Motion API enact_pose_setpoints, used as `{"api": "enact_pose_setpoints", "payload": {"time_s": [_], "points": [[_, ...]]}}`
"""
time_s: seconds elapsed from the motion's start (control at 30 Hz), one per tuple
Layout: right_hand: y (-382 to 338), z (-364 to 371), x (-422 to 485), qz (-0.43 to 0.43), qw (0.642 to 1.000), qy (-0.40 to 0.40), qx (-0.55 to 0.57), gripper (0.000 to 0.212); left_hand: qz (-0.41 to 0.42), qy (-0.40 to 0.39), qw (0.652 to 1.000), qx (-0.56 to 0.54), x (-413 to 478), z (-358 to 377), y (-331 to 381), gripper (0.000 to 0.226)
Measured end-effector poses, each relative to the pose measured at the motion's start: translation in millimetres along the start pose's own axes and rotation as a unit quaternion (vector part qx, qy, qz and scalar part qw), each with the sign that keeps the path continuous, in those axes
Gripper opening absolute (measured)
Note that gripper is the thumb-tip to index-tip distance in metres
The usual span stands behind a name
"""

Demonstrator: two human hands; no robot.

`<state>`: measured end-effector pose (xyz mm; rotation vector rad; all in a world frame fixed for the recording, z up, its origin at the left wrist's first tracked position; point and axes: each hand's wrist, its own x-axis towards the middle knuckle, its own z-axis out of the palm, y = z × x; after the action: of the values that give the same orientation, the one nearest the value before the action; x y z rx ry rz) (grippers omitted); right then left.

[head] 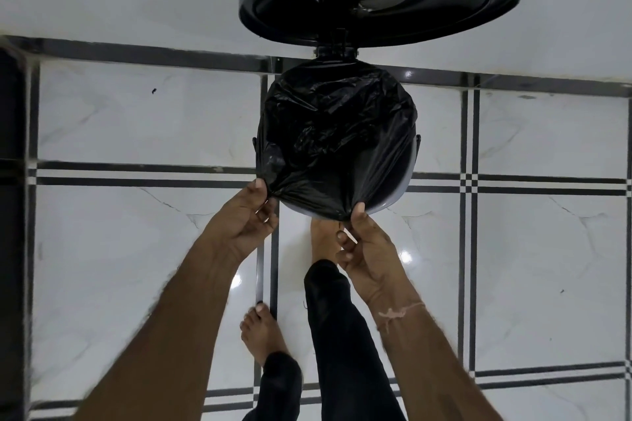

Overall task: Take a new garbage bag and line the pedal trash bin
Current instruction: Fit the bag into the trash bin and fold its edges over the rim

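Both the left hand and right hand pinch the garbage bag at the bin's near rim.

The glossy white marble-look tiled floor has paired black border lines. On it stand the pedal bin, against the wall, and the person's bare left foot.

Light is dim and cool, coming from overhead: bright glare spots sit on the glossy tiled floor, and the black garbage bag shows faint sheen. Focus is soft throughout. Wide-angle distortion bends the tile lines toward the edges.
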<state>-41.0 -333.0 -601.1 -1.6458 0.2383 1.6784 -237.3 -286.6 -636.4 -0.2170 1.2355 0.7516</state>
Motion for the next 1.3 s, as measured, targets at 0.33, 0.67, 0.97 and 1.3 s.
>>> {"api": "enact_pose_setpoints", "payload": {"time_s": [0.33, 0.67, 0.97, 1.3], "points": [[22, 32, -11, -0.09, 0.992, 0.072, 0.046, 0.022, -0.009, 0.02, 0.994, -0.106, 9, 3, -15, 0.013], [32, 31, -6, -0.113, 0.991, 0.074, 0.005, 0.019, 0.014, 0.061, 0.995, -0.072, 12, 3, -21, 0.016], [37, 10, -3, -0.095, 0.993, 0.055, 0.044, 0.013, -0.014, 0.034, 0.996, -0.084, 8, 4, -30, 0.017], [50, -3, 44, -0.027, 0.972, 0.03, 0.231, 0.032, -0.02, 0.033, 0.991, -0.127, 24, 2, -39, 0.015]]}}
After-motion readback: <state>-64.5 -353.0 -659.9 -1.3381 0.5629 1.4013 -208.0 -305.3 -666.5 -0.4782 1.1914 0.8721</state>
